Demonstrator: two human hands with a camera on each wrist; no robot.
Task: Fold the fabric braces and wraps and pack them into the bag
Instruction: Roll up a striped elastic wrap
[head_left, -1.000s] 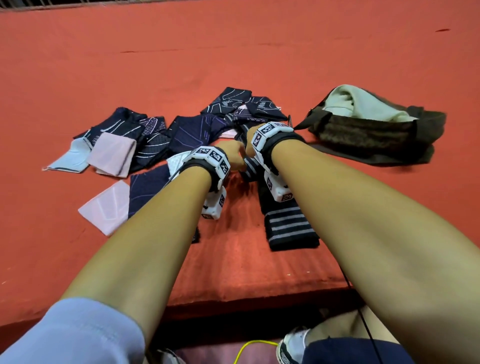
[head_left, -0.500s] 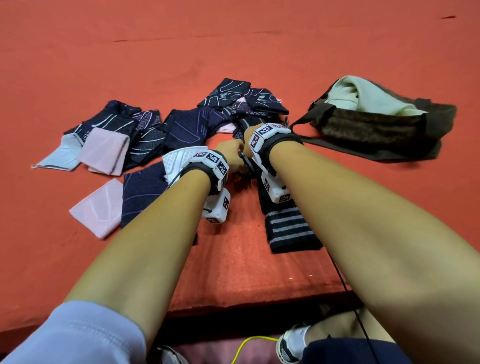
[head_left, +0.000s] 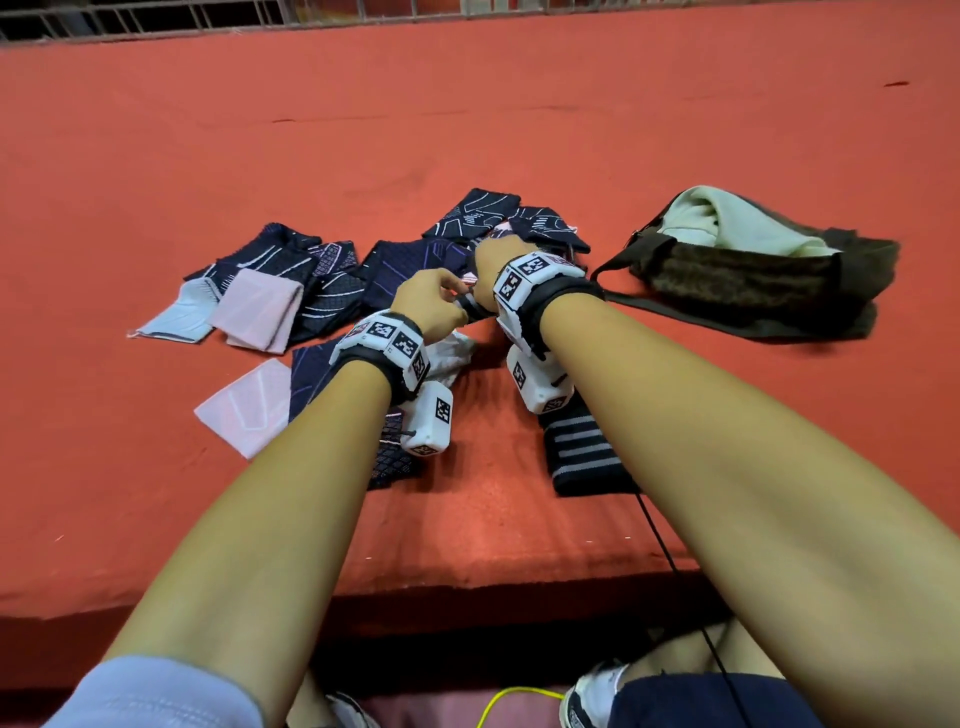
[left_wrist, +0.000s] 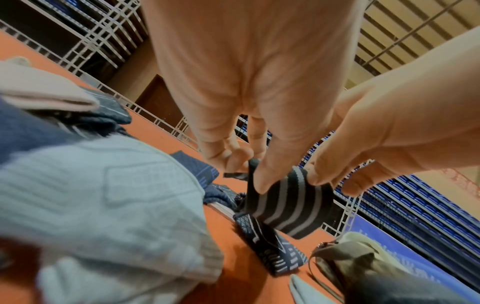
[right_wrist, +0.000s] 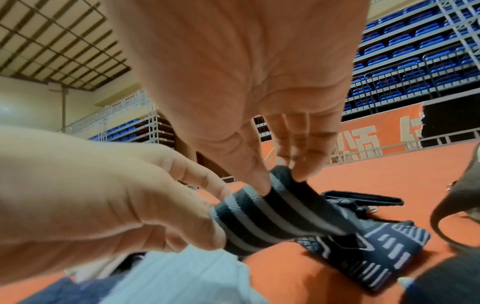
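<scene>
A black wrap with grey stripes lies on the orange surface under my right forearm, its far end lifted between both hands. My left hand pinches that end with thumb and fingers; the left wrist view shows the pinch of my left hand on the wrap. My right hand pinches the same end just beside it, seen close as my right hand on the curled wrap. A dark brown bag with a cream cloth in its mouth lies to the right.
Several navy patterned braces, a pink one, a light blue one and another pink one lie scattered left of my hands. The platform's front edge runs below my forearms. A metal railing borders the far side.
Both hands keep hold of the wrap's far end and have drawn it slightly up and away. The head view has tilted up, showing the far railing.
</scene>
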